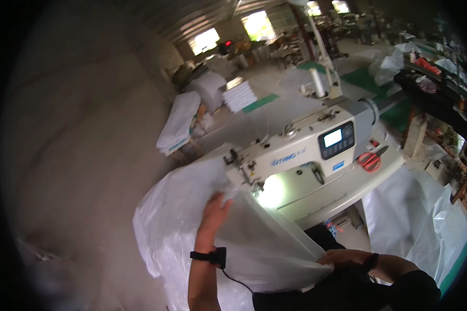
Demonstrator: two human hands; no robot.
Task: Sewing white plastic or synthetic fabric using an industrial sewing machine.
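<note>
A large white, translucent plastic sheet [264,249] drapes over the left end of the sewing machine [306,140] and hangs down in front of me. My left hand [214,213] lies on it with fingers stretched out, just left of the lit needle area. Down at the right, my right hand [340,257] grips the sheet's near corner, its fingers partly hidden. The machine's lamp glows beside the needle, and its control panel [337,139] is lit. The needle itself is too small and bright to make out.
Red-handled scissors [369,161] lie on the machine table's right end. A white thread cone [317,83] stands behind the machine. More plastic sheeting [415,212] hangs at the right. White stacks [238,96] sit on the floor beyond. A grey wall [88,129] rises at left.
</note>
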